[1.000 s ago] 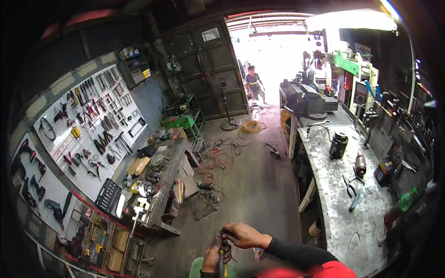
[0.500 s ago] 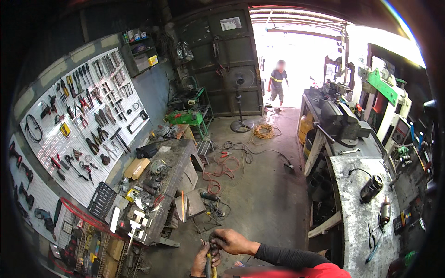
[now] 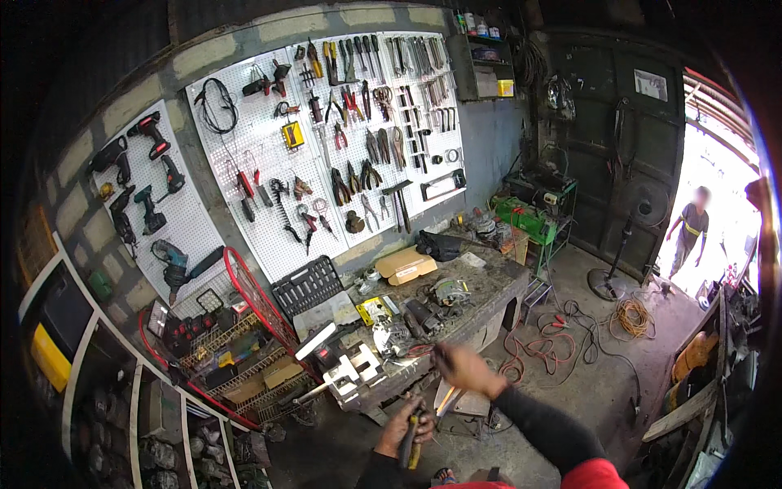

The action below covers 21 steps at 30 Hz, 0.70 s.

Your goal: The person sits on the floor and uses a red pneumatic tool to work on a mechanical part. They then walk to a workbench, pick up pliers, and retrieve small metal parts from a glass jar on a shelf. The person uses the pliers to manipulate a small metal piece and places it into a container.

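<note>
My left hand (image 3: 396,425) is low at the centre, wrapped round a tool with yellow and black handles (image 3: 413,450), likely pliers; its head is hidden by my fingers. My right hand (image 3: 471,371) is higher and farther right, in front of the bench, with curled fingers round something dark that I cannot make out. Just beyond it is the cluttered workbench (image 3: 502,298), bearing a white vise-like fixture (image 3: 359,372), an open socket case (image 3: 305,295) and a flattened cardboard box (image 3: 405,266).
Pegboards of tools (image 3: 236,155) cover the left wall above a wire rack (image 3: 244,387). Cords (image 3: 570,342) lie on the floor by a standing fan (image 3: 607,277). A person (image 3: 691,228) is at the doorway. A second bench (image 3: 692,411) stands along the right.
The view has swung left toward the pegboard wall. My hands, together earlier, are now apart, the right one lifted toward the bench. The person at the doorway has walked forward.
</note>
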Motion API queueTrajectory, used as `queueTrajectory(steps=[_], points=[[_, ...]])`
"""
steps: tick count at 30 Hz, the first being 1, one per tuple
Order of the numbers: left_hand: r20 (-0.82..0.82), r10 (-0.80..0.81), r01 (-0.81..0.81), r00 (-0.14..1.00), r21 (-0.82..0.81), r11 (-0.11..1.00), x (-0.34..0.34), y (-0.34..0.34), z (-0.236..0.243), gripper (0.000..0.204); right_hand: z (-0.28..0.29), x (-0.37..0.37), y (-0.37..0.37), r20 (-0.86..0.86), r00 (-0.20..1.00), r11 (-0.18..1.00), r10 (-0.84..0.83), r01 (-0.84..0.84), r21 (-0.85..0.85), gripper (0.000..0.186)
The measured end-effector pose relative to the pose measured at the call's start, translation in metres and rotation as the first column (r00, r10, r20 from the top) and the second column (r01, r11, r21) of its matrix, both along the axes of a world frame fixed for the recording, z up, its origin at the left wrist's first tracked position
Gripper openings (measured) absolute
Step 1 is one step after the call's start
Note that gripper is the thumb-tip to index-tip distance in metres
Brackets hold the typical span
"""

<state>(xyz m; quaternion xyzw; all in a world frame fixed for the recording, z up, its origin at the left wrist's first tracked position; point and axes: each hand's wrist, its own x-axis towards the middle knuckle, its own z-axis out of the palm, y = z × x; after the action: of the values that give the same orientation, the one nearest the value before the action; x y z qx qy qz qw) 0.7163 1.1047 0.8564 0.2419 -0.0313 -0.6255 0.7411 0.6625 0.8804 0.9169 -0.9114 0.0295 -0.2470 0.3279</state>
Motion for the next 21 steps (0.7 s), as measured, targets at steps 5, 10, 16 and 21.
queueTrajectory(steps=[5, 10, 16, 21], points=[[-0.014, 0.144, -0.144, 0.99, -0.009, 0.99, 0.047, -0.006, -0.005, 0.037, 0.14, 0.178, -0.134, 0.043, 0.974, 0.915, -0.223, 0.224, -0.336, 0.076], [0.058, 0.374, -0.377, 0.926, 0.209, 0.902, 0.048, 0.0, -0.009, 0.024, 0.211, 0.266, -0.182, -0.156, 0.943, 0.909, -0.293, 0.224, -0.352, 0.055], [0.177, 0.617, -0.63, 0.767, 0.392, 0.67, 0.035, 0.012, -0.013, 0.025, 0.216, 0.326, -0.242, -0.165, 0.929, 0.923, -0.331, 0.283, -0.259, 0.074], [0.197, 0.7, -0.698, 0.687, 0.448, 0.559, 0.04, -0.002, -0.035, 0.022, 0.202, 0.354, -0.261, -0.113, 0.968, 0.962, -0.225, 0.202, -0.182, 0.083]])
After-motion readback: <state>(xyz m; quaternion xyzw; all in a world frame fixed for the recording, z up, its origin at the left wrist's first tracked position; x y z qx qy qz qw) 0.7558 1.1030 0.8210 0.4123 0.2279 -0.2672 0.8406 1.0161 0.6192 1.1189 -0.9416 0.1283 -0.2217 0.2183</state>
